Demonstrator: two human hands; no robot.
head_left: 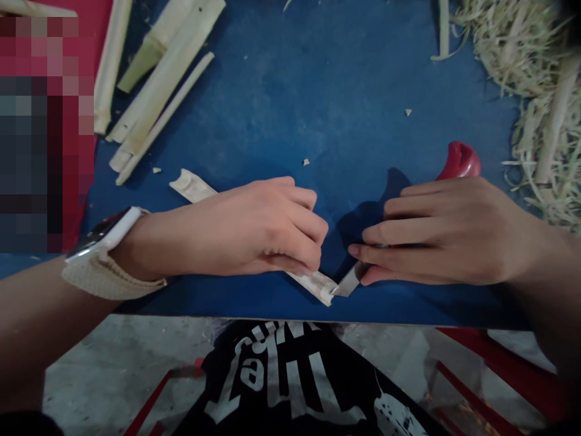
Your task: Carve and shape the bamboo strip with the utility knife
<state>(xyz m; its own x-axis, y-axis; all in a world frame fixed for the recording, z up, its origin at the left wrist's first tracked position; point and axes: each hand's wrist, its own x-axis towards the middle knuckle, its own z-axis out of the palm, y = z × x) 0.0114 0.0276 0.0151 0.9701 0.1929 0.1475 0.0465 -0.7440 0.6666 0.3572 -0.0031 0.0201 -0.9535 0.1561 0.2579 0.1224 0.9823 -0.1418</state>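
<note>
Bamboo strip (193, 186), clasped by the left hand (276, 227), slants near-right, its end at the knife (350, 281) the right hand (449, 233) grips.

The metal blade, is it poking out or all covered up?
Poking out: the metal blade shows past the right hand, at one end of the pale strip. The hand hides the rest.

Your knife (350, 280) at the end of a pale grooved strip (311, 286), lower centre.
Your left hand (272, 227) holds the strip mid-frame; your right hand (436, 233) grips the knife, right of centre. Split stalks (175, 72) lie upper left, shavings (526, 66) upper right.
</note>
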